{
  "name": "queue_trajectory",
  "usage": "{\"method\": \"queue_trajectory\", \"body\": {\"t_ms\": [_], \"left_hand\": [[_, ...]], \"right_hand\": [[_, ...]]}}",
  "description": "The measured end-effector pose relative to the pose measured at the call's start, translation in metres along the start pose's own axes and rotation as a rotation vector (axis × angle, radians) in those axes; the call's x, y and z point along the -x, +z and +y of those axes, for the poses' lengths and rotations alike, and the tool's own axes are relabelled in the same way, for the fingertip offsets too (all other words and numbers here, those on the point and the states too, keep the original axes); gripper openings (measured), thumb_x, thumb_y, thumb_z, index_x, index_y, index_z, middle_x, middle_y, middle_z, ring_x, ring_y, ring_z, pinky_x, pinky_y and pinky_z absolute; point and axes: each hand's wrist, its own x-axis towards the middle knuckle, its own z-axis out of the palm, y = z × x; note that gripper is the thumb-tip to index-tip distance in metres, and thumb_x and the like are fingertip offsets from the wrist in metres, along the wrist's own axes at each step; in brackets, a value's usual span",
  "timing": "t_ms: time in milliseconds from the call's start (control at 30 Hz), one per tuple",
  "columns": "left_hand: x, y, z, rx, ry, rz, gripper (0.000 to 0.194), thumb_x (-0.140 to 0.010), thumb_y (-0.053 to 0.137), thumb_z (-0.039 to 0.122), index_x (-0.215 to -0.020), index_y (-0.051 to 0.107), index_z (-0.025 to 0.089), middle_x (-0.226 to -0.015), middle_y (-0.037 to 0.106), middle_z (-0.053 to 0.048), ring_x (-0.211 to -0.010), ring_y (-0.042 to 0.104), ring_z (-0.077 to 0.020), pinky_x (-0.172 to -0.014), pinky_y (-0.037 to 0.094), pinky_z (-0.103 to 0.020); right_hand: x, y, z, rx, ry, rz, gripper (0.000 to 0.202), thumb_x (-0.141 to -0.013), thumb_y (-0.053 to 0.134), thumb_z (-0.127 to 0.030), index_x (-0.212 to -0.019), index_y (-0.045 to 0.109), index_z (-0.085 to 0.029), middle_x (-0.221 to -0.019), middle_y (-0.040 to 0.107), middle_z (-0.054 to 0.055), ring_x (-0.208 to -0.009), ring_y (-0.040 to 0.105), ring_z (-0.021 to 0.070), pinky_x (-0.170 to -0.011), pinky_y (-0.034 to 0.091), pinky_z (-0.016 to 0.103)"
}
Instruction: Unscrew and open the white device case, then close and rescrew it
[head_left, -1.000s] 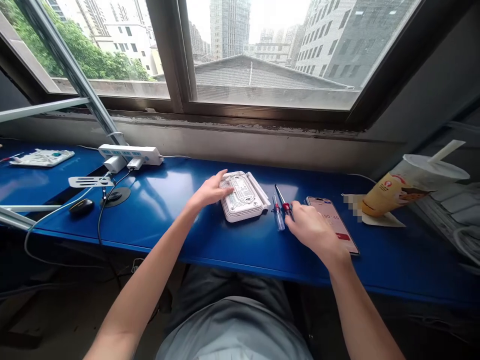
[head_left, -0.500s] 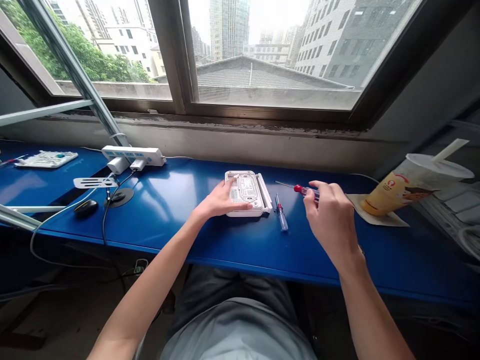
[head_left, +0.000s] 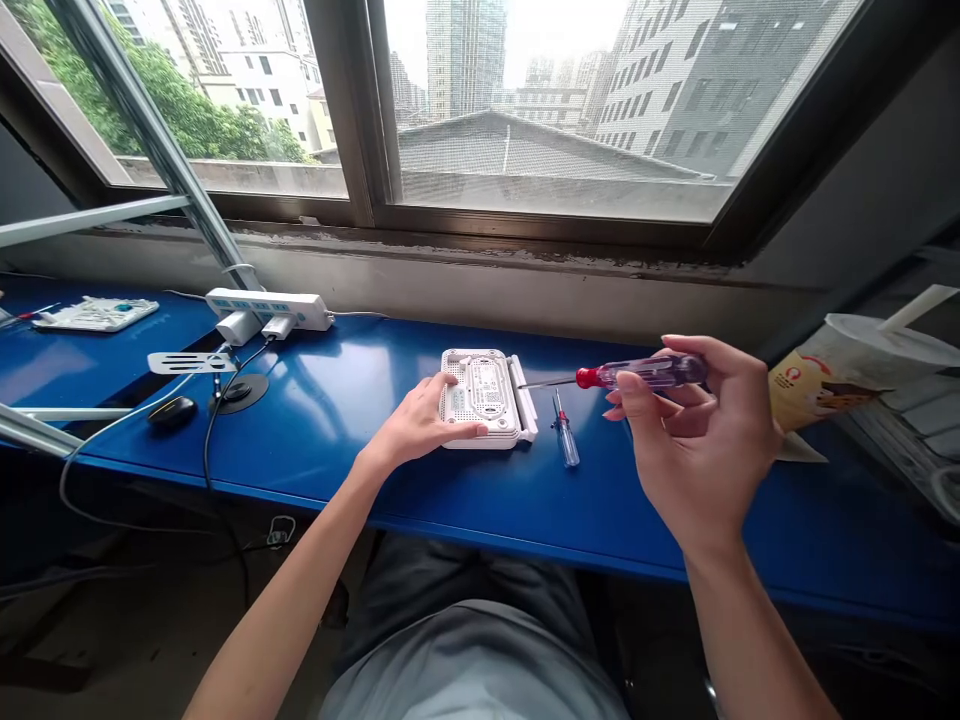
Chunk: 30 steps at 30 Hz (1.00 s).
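A white device with a vented underside and a label lies on the blue table, its white antennas along the right side. My left hand grips the device's left edge, thumb on the near side. In my right hand is a large screwdriver with a clear purplish handle and red collar, held roughly level between thumb and fingers. Its shaft points left, the tip close to the antennas; whether it touches them I cannot tell. A smaller clear-handled screwdriver lies between the device and my right hand.
A power strip with plugs and cables stands at the back left, near a metal bracket and a black mouse. Farther left lies a white tray-like part. A drink cup leans at the right, partly behind my right hand.
My right hand has moved right and its fingers have shifted along the screwdriver, whose tip is now farther left by the antennas. The device and my left hand have shifted slightly left and nearer.
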Motion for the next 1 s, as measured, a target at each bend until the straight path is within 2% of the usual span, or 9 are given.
{"method": "queue_trajectory", "body": {"t_ms": [100, 233, 367, 433, 533, 600, 733, 900, 1000], "left_hand": [[0.002, -0.001, -0.004, 0.086, 0.0, 0.017, 0.091, -0.079, 0.074, 0.08, -0.147, 0.052, 0.024, -0.15, 0.061, -0.015, -0.136, 0.058, -0.0385, -0.108, 0.052, -0.048], [-0.013, -0.006, -0.004, 0.084, -0.112, 0.147, 0.077, -0.101, 0.045, 0.07, -0.159, 0.044, 0.018, -0.141, 0.068, -0.019, -0.13, 0.065, -0.0356, -0.107, 0.052, -0.046], [-0.041, -0.012, -0.003, -0.128, -0.244, 0.087, 0.052, -0.099, 0.05, 0.056, -0.12, 0.074, 0.015, -0.117, 0.078, -0.02, -0.115, 0.072, -0.038, -0.094, 0.056, -0.043], [-0.052, -0.013, -0.001, -0.153, -0.259, 0.058, 0.043, -0.096, 0.054, 0.051, -0.099, 0.078, 0.016, -0.101, 0.08, -0.02, -0.102, 0.075, -0.0384, -0.088, 0.057, -0.043], [-0.062, -0.013, 0.002, -0.151, -0.245, 0.032, 0.036, -0.095, 0.055, 0.044, -0.09, 0.077, 0.017, -0.089, 0.079, -0.017, -0.084, 0.077, -0.034, -0.079, 0.058, -0.041], [-0.063, -0.012, 0.003, -0.156, -0.215, 0.037, 0.033, -0.098, 0.052, 0.039, -0.09, 0.076, 0.017, -0.089, 0.078, -0.016, -0.084, 0.077, -0.032, -0.08, 0.058, -0.039], [-0.055, -0.009, 0.007, -0.197, -0.161, 0.144, 0.034, -0.103, 0.044, 0.033, -0.095, 0.073, 0.017, -0.102, 0.076, -0.02, -0.106, 0.074, -0.0366, -0.093, 0.055, -0.043], [-0.041, -0.007, 0.012, -0.119, -0.1, 0.292, 0.043, -0.11, 0.031, 0.037, -0.125, 0.064, 0.015, -0.113, 0.075, -0.021, -0.107, 0.072, -0.0359, -0.093, 0.055, -0.045], [-0.035, -0.001, 0.013, 0.009, -0.045, 0.406, 0.046, -0.111, 0.032, 0.039, -0.144, 0.055, 0.015, -0.125, 0.072, -0.02, -0.116, 0.069, -0.0343, -0.1, 0.054, -0.046]], "right_hand": [[-0.003, 0.001, -0.004, -0.032, 0.039, -0.081, 0.04, -0.097, 0.081, -0.04, -0.132, 0.065, -0.031, -0.11, 0.076, 0.006, -0.087, 0.081, 0.0273, -0.07, 0.072, 0.04], [-0.004, 0.005, -0.007, -0.042, 0.012, -0.133, 0.038, -0.1, 0.075, -0.046, -0.133, 0.065, -0.031, -0.113, 0.076, 0.006, -0.089, 0.082, 0.0279, -0.07, 0.072, 0.041], [-0.003, 0.01, -0.007, -0.037, -0.043, -0.149, 0.037, -0.1, 0.077, -0.043, -0.132, 0.066, -0.03, -0.109, 0.077, 0.004, -0.08, 0.081, 0.0228, -0.07, 0.072, 0.036], [-0.003, 0.011, -0.007, -0.015, -0.073, -0.165, 0.037, -0.1, 0.078, -0.042, -0.133, 0.067, -0.031, -0.111, 0.078, 0.005, -0.081, 0.081, 0.0226, -0.071, 0.072, 0.036], [-0.002, 0.012, -0.005, 0.0, -0.112, -0.181, 0.039, -0.099, 0.078, -0.041, -0.135, 0.067, -0.03, -0.112, 0.078, 0.006, -0.082, 0.081, 0.0234, -0.069, 0.071, 0.035], [-0.002, 0.013, -0.005, 0.0, -0.127, -0.188, 0.039, -0.099, 0.078, -0.04, -0.135, 0.067, -0.03, -0.113, 0.078, 0.006, -0.083, 0.081, 0.0233, -0.067, 0.07, 0.033], [0.0, 0.015, -0.007, 0.012, -0.153, -0.231, 0.036, -0.102, 0.075, -0.035, -0.136, 0.065, -0.028, -0.114, 0.076, 0.006, -0.089, 0.081, 0.0233, -0.065, 0.069, 0.03], [0.005, 0.016, -0.019, 0.068, -0.262, -0.324, 0.036, -0.105, 0.07, -0.026, -0.139, 0.058, -0.029, -0.112, 0.076, 0.006, -0.088, 0.08, 0.0216, -0.058, 0.065, 0.025], [0.009, 0.02, -0.028, 0.043, -0.368, -0.394, 0.038, -0.106, 0.064, -0.017, -0.141, 0.056, -0.028, -0.118, 0.075, 0.008, -0.094, 0.08, 0.0209, -0.067, 0.067, 0.026]]}}
